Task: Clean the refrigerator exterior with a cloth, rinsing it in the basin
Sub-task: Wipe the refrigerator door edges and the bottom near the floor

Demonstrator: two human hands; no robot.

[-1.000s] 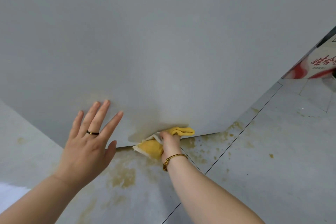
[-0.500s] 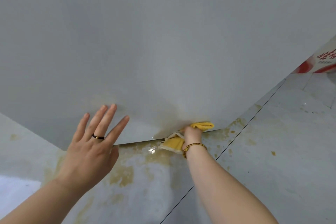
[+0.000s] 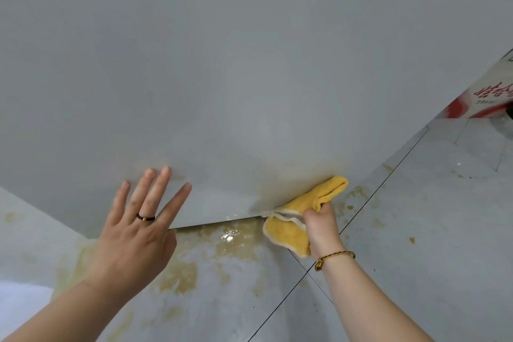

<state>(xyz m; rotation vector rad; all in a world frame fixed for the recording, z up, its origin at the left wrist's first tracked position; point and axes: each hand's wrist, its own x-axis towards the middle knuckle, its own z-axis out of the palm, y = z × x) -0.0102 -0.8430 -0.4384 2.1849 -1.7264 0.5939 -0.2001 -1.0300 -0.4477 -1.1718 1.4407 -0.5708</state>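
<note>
- The right hand [image 3: 319, 228] has moved the cloth [image 3: 288, 233] to the right along the bottom edge of the refrigerator [image 3: 249, 78], further from the left hand [image 3: 136, 233] than a second ago.
- The right hand's fingers are curled round the bunched yellow cloth and grip it. One folded end presses on the grey panel just above its bottom edge, and the rest hangs over the floor [image 3: 416, 230].
- The left hand has stayed about where it was, flat on the panel near the bottom edge. Its fingers are straight and spread and it holds nothing; it seems to brace the body.
- A faint yellowish smear [image 3: 270, 189] shows on the panel just left of the cloth's raised end, so this strip probably needs another pass.
- A wet patch [image 3: 229, 236] glints on the floor under the edge, among brown stains [image 3: 177, 277]; water is likely running off the cloth or panel.
- The wiping looks to be at the lowest part of this side. The basin is out of view, and a rinse seems due soon.
</note>
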